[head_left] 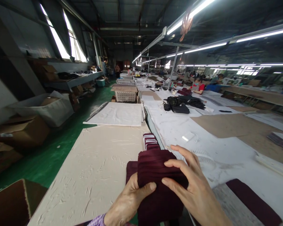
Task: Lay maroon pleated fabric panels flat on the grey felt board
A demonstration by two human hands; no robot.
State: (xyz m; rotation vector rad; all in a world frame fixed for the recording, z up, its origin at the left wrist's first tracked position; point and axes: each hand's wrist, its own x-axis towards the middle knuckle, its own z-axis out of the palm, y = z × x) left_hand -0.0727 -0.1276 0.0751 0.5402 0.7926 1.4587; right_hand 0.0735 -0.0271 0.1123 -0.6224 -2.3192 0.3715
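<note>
- A white slatted plastic basket (125, 95) is sitting far down the row of tables; what is lying inside it cannot be told from here.
- An open cardboard box (21, 131) is resting on the green floor (54, 153) at the left, with a large pale bin (48, 108) behind it; their contents are not showing.
- The left hand (129, 202) is gripping a folded stack of dark maroon fabric (155, 175) from below, its thumb pressing across the front of the cloth and the other fingers hidden behind it.
- The right hand (193, 188) is lying over the right side of the same stack, fingers nearly straight and slightly spread, flat against the cloth rather than curled around it.
- The stack is being held low in the middle of the view, above the gap between the cream-covered table (94, 169) and the white cutting table (202, 138).
- A smaller pile of maroon pieces with pale edges (150, 141) is lying just beyond the held stack.
- A maroon strip (252, 201) is lying on the white table to the right, well apart from the hands.
- Black garments (184, 103) are heaped farther along, and brown paper sheets (228, 125) are covering part of the surface.
- People are working in the distance.
</note>
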